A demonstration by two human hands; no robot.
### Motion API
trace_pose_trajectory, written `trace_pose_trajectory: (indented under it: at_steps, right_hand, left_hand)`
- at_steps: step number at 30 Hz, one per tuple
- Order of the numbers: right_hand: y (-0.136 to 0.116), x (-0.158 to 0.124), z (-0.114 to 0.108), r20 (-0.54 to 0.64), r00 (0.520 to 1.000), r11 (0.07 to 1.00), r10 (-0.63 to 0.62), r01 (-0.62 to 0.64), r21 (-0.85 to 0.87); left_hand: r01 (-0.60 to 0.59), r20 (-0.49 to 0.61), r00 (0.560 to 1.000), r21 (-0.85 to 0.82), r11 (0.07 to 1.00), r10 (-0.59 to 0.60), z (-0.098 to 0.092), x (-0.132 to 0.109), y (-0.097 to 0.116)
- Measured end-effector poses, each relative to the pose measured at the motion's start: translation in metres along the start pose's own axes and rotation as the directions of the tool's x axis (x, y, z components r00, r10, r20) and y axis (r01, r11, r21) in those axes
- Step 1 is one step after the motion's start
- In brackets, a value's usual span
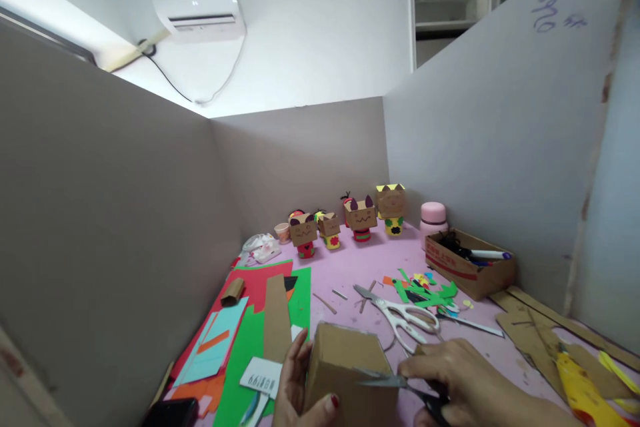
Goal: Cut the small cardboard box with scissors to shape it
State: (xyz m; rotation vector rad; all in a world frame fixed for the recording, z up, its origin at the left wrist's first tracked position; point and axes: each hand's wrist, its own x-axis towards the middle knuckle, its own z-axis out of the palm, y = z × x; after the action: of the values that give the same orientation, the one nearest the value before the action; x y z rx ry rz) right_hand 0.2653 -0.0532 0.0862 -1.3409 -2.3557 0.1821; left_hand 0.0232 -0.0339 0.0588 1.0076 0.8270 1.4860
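Farthest left of the left hand, at the near edge, lies a black flat object (173, 411). Between it and the left hand, light blue paper (220, 330) rests on red and orange sheets, with a short folded cardboard tube (233, 292) just beyond. A green sheet (300, 293) extends from the left side of the left hand to well beyond it; a flat cardboard strip (277, 313) lies on top. A white printed label (261, 375) sits immediately left of the left hand.

The left hand (300, 383) grasps the cardboard box (345, 347): fingers along its left side, thumb on its near face. The box is located between the two hands. Well beyond the left hand, four figures with cardboard heads (361, 215) stand in a row on the pink table (340, 265).

The right hand (450, 373) is closed around the handles of the black-handled scissors (383, 381). The blades point left across the near face of the box; blade contact with the cardboard cannot be determined.

Just beyond the right hand lie white-handled scissors (413, 317), followed by coloured paper scraps (425, 290). Farther beyond stand a pink bottle (433, 221) and, to its right, an open carton (465, 270) containing pens. Right of the right hand lies a yellow tool (580, 380).
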Motion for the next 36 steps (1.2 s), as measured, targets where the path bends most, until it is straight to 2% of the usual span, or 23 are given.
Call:
trace_pose_trajectory:
  at_steps: [7, 21, 26, 31, 36]
  right_hand:
    - [-0.007, 0.015, 0.000, -0.011, 1.000, 0.998, 0.014, -0.015, -0.065]
    - [0.001, 0.016, 0.005, 0.022, 0.999, 0.999, -0.037, 0.037, 0.007]
    - [0.000, 0.015, 0.005, 0.009, 0.999, 0.997, -0.051, 0.051, 0.052]
    - [0.002, 0.017, 0.007, 0.012, 0.998, 0.994, -0.067, 0.066, 0.083]
    - [0.002, 0.018, 0.007, 0.016, 0.999, 0.995, -0.050, 0.048, 0.086]
  left_hand:
    - [-0.037, -0.001, 0.999, 0.000, 0.999, 0.037, -0.013, 0.009, -0.007]
    - [-0.019, -0.034, 0.999, -0.043, 0.999, 0.017, -0.006, 0.005, 0.000]
    - [0.012, -0.004, 1.000, -0.075, 0.997, -0.012, -0.007, 0.007, -0.003]
    - [-0.032, -0.005, 0.999, -0.096, 0.995, 0.031, -0.006, 0.006, -0.003]
    - [-0.007, -0.008, 1.000, -0.102, 0.995, 0.006, -0.005, 0.004, -0.001]
